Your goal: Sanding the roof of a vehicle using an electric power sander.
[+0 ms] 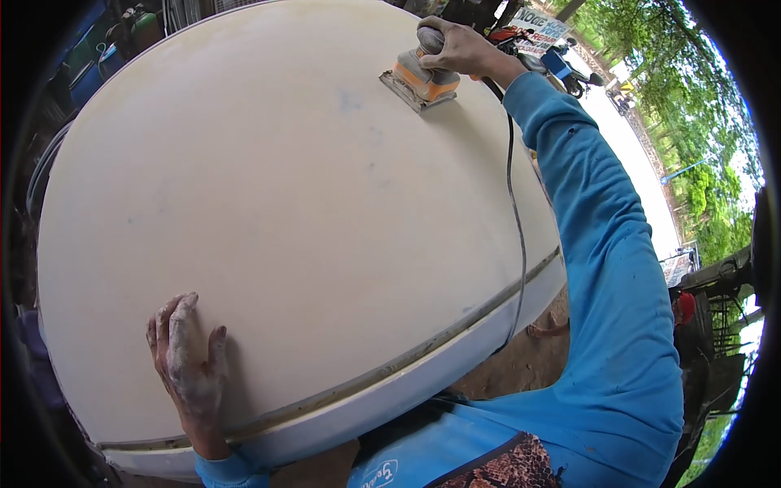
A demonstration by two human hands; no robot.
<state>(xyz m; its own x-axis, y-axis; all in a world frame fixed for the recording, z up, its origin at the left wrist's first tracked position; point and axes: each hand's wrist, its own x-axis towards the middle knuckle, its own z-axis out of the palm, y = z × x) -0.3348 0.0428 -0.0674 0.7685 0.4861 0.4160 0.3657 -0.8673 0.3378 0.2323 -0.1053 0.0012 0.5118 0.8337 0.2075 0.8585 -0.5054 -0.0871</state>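
Observation:
A broad, cream-coloured vehicle roof (277,211) with faint bluish-grey patches spreads out in front of me. At its far right, my right hand (460,50) is wrapped round the top of an orange and grey electric sheet sander (423,81). The sander's square pad is against the surface, with worn paper edges showing. My left hand (185,362), coated in pale dust, is over the near left part of the roof. Its fingers are apart, slightly bent and hold nothing; how firmly they touch the roof I cannot tell.
The sander's black cord (515,195) drapes over the roof's right side and down past the near edge. A groove (366,389) follows that edge. Beyond stand a green tank (145,26), a blue container (85,83) and a parked motorcycle (561,69). A red cap (687,307) shows at right.

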